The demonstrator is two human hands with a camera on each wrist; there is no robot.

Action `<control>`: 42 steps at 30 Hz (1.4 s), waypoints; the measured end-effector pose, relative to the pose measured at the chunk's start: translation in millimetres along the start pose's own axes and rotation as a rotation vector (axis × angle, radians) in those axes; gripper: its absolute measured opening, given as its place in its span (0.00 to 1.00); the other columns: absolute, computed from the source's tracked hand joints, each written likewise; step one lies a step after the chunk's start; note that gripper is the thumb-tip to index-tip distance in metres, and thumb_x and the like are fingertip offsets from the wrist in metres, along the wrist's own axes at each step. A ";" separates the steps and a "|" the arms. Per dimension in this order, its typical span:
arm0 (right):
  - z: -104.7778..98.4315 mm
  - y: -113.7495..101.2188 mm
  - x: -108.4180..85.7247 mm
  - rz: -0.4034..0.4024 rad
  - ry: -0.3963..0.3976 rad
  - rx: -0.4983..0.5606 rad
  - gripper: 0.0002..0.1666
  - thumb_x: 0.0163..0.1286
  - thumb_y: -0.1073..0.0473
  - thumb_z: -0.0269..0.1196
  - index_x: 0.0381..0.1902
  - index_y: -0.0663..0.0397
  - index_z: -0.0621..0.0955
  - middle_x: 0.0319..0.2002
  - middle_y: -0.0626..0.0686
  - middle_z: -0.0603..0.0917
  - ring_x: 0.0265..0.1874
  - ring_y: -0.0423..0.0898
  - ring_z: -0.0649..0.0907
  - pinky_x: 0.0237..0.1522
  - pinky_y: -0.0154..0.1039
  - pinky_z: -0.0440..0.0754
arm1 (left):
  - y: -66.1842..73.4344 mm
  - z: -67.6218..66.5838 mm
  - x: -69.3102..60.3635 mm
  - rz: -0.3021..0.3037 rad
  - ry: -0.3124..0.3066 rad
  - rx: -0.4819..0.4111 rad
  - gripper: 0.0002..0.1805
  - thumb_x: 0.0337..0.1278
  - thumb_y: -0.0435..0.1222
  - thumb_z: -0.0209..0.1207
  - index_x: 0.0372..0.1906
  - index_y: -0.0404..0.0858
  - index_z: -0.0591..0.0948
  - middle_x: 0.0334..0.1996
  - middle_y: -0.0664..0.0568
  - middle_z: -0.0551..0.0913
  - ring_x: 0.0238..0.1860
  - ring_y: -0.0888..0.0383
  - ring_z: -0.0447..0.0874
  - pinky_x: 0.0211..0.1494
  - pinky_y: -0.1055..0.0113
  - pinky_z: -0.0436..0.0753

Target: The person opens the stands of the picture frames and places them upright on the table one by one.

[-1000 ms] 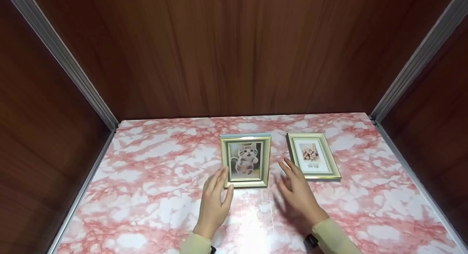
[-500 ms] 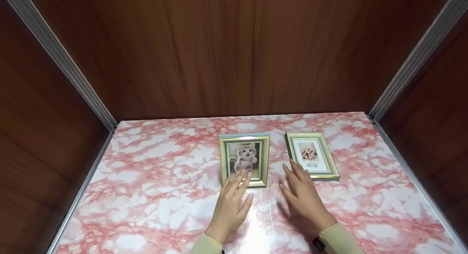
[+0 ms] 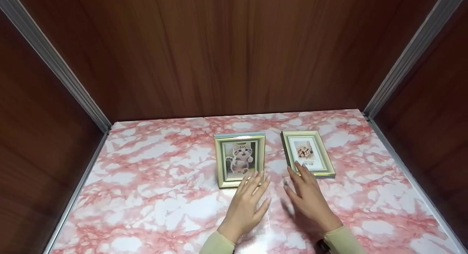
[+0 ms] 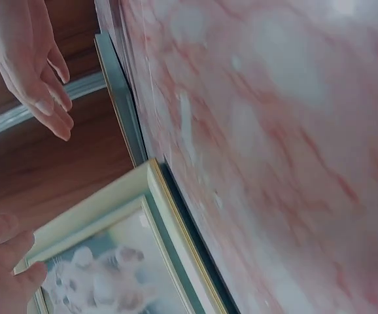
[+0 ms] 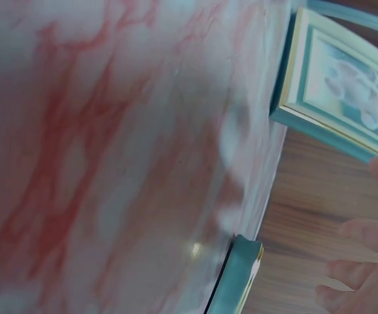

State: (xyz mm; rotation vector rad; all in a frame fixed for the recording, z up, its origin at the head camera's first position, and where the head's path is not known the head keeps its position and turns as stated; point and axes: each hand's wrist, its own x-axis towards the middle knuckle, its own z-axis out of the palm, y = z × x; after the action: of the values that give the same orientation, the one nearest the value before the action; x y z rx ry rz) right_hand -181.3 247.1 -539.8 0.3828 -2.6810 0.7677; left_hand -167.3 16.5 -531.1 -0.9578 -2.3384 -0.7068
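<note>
A pale gold picture frame with a kitten picture (image 3: 239,160) stands upright on the table, leaning slightly back. In front of its lower right corner hovers my left hand (image 3: 245,203), fingers spread and holding nothing. To the right, a second picture frame with a flower bouquet picture (image 3: 306,151) lies flat, face up. My right hand (image 3: 310,197) hangs over its near left corner, fingers loosely extended. The left wrist view has the kitten frame (image 4: 104,268) beside my left fingers. In the right wrist view, the flat frame (image 5: 236,278) shows only its edge.
A pink and white marbled tabletop (image 3: 153,195) lies beneath. Dark wood panels (image 3: 234,56) enclose it at the back and both sides, with grey metal rails (image 3: 65,67) at the corners.
My left hand has moved off the kitten frame's left edge, rightward across its front and towards me. My right hand has shifted slightly right. Both picture frames keep their places on the table.
</note>
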 end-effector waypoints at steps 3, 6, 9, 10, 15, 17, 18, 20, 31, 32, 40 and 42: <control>-2.5 3.2 -2.0 -0.001 0.009 -0.001 0.34 0.65 0.51 0.64 0.67 0.57 0.71 0.70 0.62 0.61 0.69 0.62 0.57 0.67 0.63 0.52 | 6.1 4.5 3.7 0.035 -0.019 0.008 0.31 0.67 0.46 0.49 0.72 0.41 0.62 0.71 0.46 0.61 0.71 0.50 0.56 0.73 0.54 0.53; -6.3 7.2 -3.5 0.001 0.019 -0.010 0.36 0.65 0.52 0.64 0.68 0.57 0.69 0.70 0.63 0.61 0.69 0.63 0.57 0.68 0.62 0.50 | 12.1 9.9 8.8 0.071 -0.037 -0.001 0.31 0.67 0.46 0.49 0.72 0.41 0.61 0.71 0.46 0.61 0.71 0.51 0.55 0.73 0.56 0.54; -11.5 12.2 -4.1 0.004 0.033 -0.030 0.38 0.65 0.53 0.64 0.69 0.58 0.67 0.70 0.63 0.61 0.68 0.64 0.58 0.68 0.61 0.50 | 17.4 16.4 14.8 0.084 -0.050 -0.034 0.32 0.66 0.45 0.51 0.73 0.41 0.60 0.71 0.46 0.60 0.72 0.52 0.53 0.73 0.57 0.55; -13.4 14.0 -4.4 0.006 0.036 -0.034 0.38 0.64 0.53 0.64 0.69 0.58 0.66 0.70 0.63 0.60 0.68 0.64 0.58 0.68 0.61 0.51 | 18.8 18.7 16.7 0.083 -0.052 -0.039 0.33 0.66 0.44 0.51 0.73 0.41 0.60 0.71 0.46 0.59 0.72 0.52 0.53 0.73 0.57 0.55; -21.9 23.0 -6.6 0.030 0.044 -0.045 0.39 0.64 0.54 0.64 0.70 0.58 0.66 0.70 0.64 0.59 0.68 0.67 0.57 0.66 0.65 0.52 | 22.3 29.2 26.3 0.058 -0.093 -0.041 0.33 0.68 0.46 0.50 0.74 0.40 0.57 0.72 0.46 0.57 0.72 0.52 0.53 0.73 0.58 0.54; -24.9 26.6 -7.5 0.036 0.045 -0.055 0.38 0.65 0.53 0.64 0.70 0.58 0.66 0.70 0.65 0.59 0.67 0.68 0.57 0.66 0.66 0.52 | 23.0 32.4 29.3 0.037 -0.126 -0.035 0.34 0.69 0.47 0.48 0.74 0.41 0.56 0.72 0.46 0.56 0.72 0.52 0.53 0.73 0.59 0.53; -26.3 28.5 -7.8 0.036 0.046 -0.060 0.38 0.65 0.53 0.64 0.70 0.59 0.66 0.70 0.65 0.59 0.67 0.68 0.57 0.66 0.65 0.51 | 23.2 33.9 30.6 0.023 -0.144 -0.031 0.34 0.70 0.48 0.46 0.75 0.41 0.55 0.73 0.46 0.56 0.72 0.51 0.53 0.73 0.59 0.52; -29.3 32.7 -8.5 0.035 0.051 -0.075 0.38 0.65 0.52 0.63 0.70 0.59 0.66 0.70 0.65 0.60 0.67 0.68 0.57 0.67 0.65 0.50 | 23.7 37.0 33.5 -0.013 -0.183 -0.030 0.34 0.71 0.50 0.44 0.75 0.42 0.54 0.73 0.46 0.55 0.72 0.50 0.53 0.73 0.59 0.50; -46.5 53.0 -8.2 0.101 0.046 -0.077 0.36 0.65 0.55 0.63 0.68 0.62 0.68 0.70 0.69 0.57 0.68 0.70 0.55 0.68 0.64 0.48 | 18.9 54.5 49.6 -0.113 -0.255 -0.017 0.34 0.71 0.51 0.43 0.74 0.40 0.56 0.72 0.43 0.56 0.72 0.48 0.52 0.73 0.57 0.51; -47.2 53.7 -7.3 0.109 0.041 -0.075 0.36 0.65 0.55 0.63 0.67 0.62 0.68 0.70 0.69 0.56 0.68 0.70 0.54 0.67 0.64 0.48 | 18.1 55.9 50.5 -0.125 -0.260 -0.020 0.34 0.71 0.51 0.43 0.74 0.40 0.56 0.72 0.42 0.56 0.72 0.48 0.52 0.73 0.57 0.51; -51.7 62.8 -1.1 0.132 0.017 -0.064 0.36 0.68 0.49 0.60 0.67 0.65 0.67 0.70 0.70 0.54 0.67 0.71 0.54 0.64 0.68 0.52 | 20.4 66.2 60.5 -0.186 -0.323 -0.047 0.38 0.70 0.58 0.34 0.75 0.39 0.54 0.73 0.43 0.54 0.72 0.49 0.52 0.74 0.59 0.48; -52.4 65.0 0.9 0.136 0.015 -0.070 0.36 0.68 0.49 0.60 0.67 0.65 0.67 0.70 0.71 0.55 0.66 0.72 0.54 0.64 0.68 0.52 | 21.1 66.9 63.3 -0.200 -0.329 -0.058 0.39 0.70 0.60 0.32 0.75 0.39 0.55 0.73 0.44 0.54 0.72 0.48 0.52 0.73 0.60 0.47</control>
State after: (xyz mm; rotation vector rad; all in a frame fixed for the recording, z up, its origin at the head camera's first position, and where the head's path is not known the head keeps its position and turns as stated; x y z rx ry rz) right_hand -192.0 329.0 -527.5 0.1787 -2.7325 0.7090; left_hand -208.1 101.6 -535.0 -0.9314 -2.7456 -0.7441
